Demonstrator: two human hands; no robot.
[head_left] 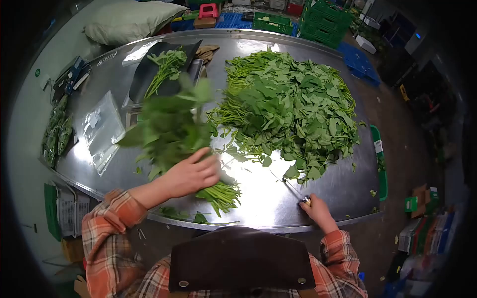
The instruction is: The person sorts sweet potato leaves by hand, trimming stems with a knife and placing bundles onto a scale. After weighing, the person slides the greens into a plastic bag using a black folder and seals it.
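Observation:
My left hand (193, 174) is wrapped round a thick bunch of leafy greens (171, 124), its leaves blurred and pointing away from me, its cut stems (220, 196) toward the near edge. In my right hand (319, 212) is a knife (295, 190), held by the handle low over the table's right front, blade pointing to the far left. Beyond the knife lies a large heap of greens (298, 109), stems mostly to the left. A smaller bundle of greens (166, 67) rests in a dark curved tray (140, 82) at the far left.
Clear plastic bags (103, 131) lie on the left of the metal table (343, 198). Packed greens (57, 131) sit at its left edge. Loose leaves are scattered near the front. Green crates (325, 22) stand behind, and a full white sack (131, 22) at the back left.

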